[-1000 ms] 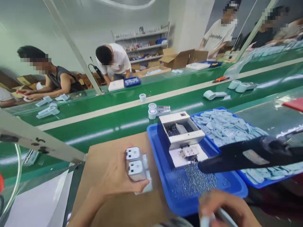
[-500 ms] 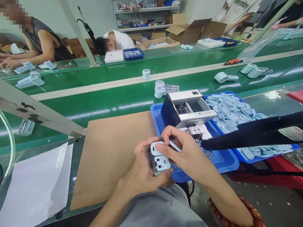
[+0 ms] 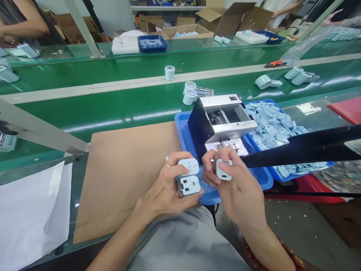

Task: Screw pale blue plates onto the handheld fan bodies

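Note:
My left hand (image 3: 166, 186) is closed around a small stack of pale blue plastic housings (image 3: 188, 177), held above the near edge of a brown cardboard sheet (image 3: 124, 169). A ring shows on one finger. My right hand (image 3: 237, 184) pinches a single pale blue plastic cover (image 3: 222, 170) just right of the stack, over the front of a blue tray (image 3: 183, 131). The two hands are a few centimetres apart.
A grey screw-feeder box (image 3: 222, 118) stands in the blue tray. A second blue tray (image 3: 272, 122) holds several pale blue covers. A black tool (image 3: 304, 150) juts in from the right. Behind runs a green conveyor (image 3: 113, 109) with parts; white paper (image 3: 31, 214) lies at left.
The view has tilted down. My right hand has drawn a cover away from the stack to the right; earlier it was touching the top of the stack in my left hand.

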Demonstrator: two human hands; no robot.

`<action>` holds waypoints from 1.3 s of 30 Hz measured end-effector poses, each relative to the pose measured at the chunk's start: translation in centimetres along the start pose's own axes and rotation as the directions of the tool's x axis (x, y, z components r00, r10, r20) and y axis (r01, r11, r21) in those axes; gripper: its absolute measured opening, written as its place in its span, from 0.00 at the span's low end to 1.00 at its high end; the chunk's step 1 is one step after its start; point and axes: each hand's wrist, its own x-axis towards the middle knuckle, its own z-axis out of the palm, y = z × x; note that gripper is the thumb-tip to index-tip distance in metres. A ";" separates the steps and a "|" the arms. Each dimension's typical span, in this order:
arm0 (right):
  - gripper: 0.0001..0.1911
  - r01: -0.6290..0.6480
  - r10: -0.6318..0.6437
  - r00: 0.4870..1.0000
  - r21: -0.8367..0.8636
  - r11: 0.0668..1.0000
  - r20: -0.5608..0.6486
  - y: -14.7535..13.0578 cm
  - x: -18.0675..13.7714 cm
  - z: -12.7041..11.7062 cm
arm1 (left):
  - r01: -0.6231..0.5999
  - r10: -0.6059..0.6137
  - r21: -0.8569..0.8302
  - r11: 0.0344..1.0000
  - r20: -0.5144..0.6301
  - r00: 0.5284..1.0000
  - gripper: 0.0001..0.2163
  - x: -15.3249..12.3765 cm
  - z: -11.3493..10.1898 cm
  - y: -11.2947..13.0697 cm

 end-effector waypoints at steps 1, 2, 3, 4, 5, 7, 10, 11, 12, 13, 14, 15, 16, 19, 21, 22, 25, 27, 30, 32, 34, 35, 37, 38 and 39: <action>0.16 0.058 -0.058 0.998 0.004 0.998 -0.038 0.0 -0.2 0.1 | 0.012 -0.012 0.006 1.000 -0.011 1.000 0.29 0.1 0.1 0.0; 0.14 0.104 -0.105 0.992 -0.007 0.995 -0.068 0.0 -0.3 0.2 | 0.022 -0.021 0.015 1.000 -0.019 1.000 0.29 0.1 0.3 -0.1; 0.14 0.125 -0.126 0.988 -0.018 0.992 -0.084 0.0 -0.4 0.3 | 0.028 -0.028 0.028 0.999 -0.024 0.999 0.28 0.0 0.4 -0.1; 0.13 0.125 -0.127 0.987 -0.023 0.992 -0.094 0.0 -0.4 0.4 | 0.029 -0.028 0.042 0.999 -0.027 0.999 0.28 0.0 0.6 -0.1; 0.14 0.116 -0.117 0.988 -0.016 0.993 -0.096 0.0 -0.4 0.5 | 0.028 -0.026 0.049 0.998 -0.036 0.999 0.27 -0.1 0.8 -0.2; 0.15 0.105 -0.103 0.991 0.020 0.994 -0.084 -0.2 -0.4 0.5 | 0.012 -0.009 0.036 0.999 -0.070 0.997 0.28 -0.2 1.1 -0.5; 0.15 0.139 -0.142 0.987 -0.043 0.989 -0.069 -0.9 -1.0 0.5 | -0.035 0.033 -0.011 0.999 -0.125 0.992 0.30 -0.3 1.5 -0.9; 0.14 0.142 -0.148 0.986 -0.087 0.986 -0.075 -1.1 -1.4 0.5 | -0.044 0.041 -0.023 0.999 -0.138 0.990 0.31 -0.4 1.6 -1.1; 0.11 0.147 -0.159 0.983 -0.127 0.981 -0.087 -1.2 -1.9 0.6 | -0.047 0.042 -0.030 0.998 -0.146 0.988 0.32 -0.4 1.7 -1.1; 0.08 0.155 -0.171 0.981 -0.162 0.975 -0.093 -1.2 -2.4 0.7 | -0.043 0.037 -0.037 0.998 -0.150 0.988 0.33 -0.5 1.7 -1.2; 0.06 0.158 -0.178 0.980 -0.190 0.969 -0.088 -1.2 -2.9 0.7 | -0.037 0.030 -0.044 0.998 -0.150 0.988 0.33 -0.6 1.7 -1.2; 0.06 0.168 -0.187 0.979 -0.208 0.964 -0.077 -1.0 -3.3 0.8 | -0.029 0.022 -0.049 0.998 -0.148 0.989 0.33 -0.7 1.7 -1.2; 0.07 0.172 -0.191 0.979 -0.218 0.961 -0.068 -0.8 -3.6 0.8 | -0.022 0.014 -0.050 0.999 -0.147 0.989 0.34 -0.7 1.6 -1.1; 0.10 0.141 -0.151 0.988 -0.174 0.975 -0.041 -0.2 -3.6 0.8 | 0.008 -0.013 -0.039 0.999 -0.142 0.990 0.35 -0.8 1.6 -0.9; 0.11 0.092 -0.093 0.996 -0.055 0.994 -0.009 0.0 -3.4 0.9 | 0.023 -0.028 -0.042 0.999 -0.136 0.990 0.38 -0.8 1.7 -0.8; 0.12 0.081 -0.081 0.997 -0.020 0.997 0.007 0.1 -3.3 1.0 | 0.022 -0.029 -0.049 0.999 -0.138 0.990 0.40 -0.7 1.8 -0.7; 0.14 0.120 -0.120 0.993 0.013 0.993 0.003 0.0 -3.4 1.4 | 0.020 -0.027 -0.043 0.999 -0.163 0.986 0.40 -0.6 2.1 -0.6; 0.14 0.145 -0.145 0.989 -0.002 0.989 -0.026 0.0 -3.6 1.5 | 0.029 -0.031 -0.015 0.999 -0.173 0.984 0.38 -0.4 2.2 -0.4; 0.12 0.079 -0.085 0.996 -0.134 0.988 -0.041 0.3 -4.0 1.6 | 0.060 -0.056 0.023 0.998 -0.162 0.985 0.37 0.0 2.3 -0.1; 0.11 0.047 -0.060 0.997 -0.223 0.974 -0.053 0.7 -4.2 1.8 | 0.086 -0.079 0.044 0.995 -0.151 0.985 0.33 0.2 2.5 0.2; 0.10 0.070 -0.099 0.988 -0.222 0.972 -0.119 1.0 -4.3 2.1 | 0.092 -0.083 0.055 0.994 -0.153 0.985 0.29 0.2 2.9 0.4; 0.09 0.077 -0.109 0.981 -0.195 0.978 -0.158 1.1 -4.3 2.2 | 0.089 -0.079 0.052 0.995 -0.161 0.984 0.28 0.2 3.1 0.4; 0.06 0.051 -0.073 0.976 -0.108 0.993 -0.206 1.1 -4.2 2.3 | 0.081 -0.072 0.046 0.996 -0.177 0.982 0.28 0.0 3.4 0.5; 0.04 0.029 -0.044 0.977 -0.073 0.997 -0.210 1.1 -4.1 2.3 | 0.079 -0.069 0.050 0.996 -0.174 0.982 0.30 -0.1 3.5 0.5; 0.02 0.013 -0.022 0.979 -0.048 0.999 -0.203 1.0 -4.0 2.3 | 0.079 -0.069 0.057 0.995 -0.162 0.984 0.33 -0.1 3.6 0.5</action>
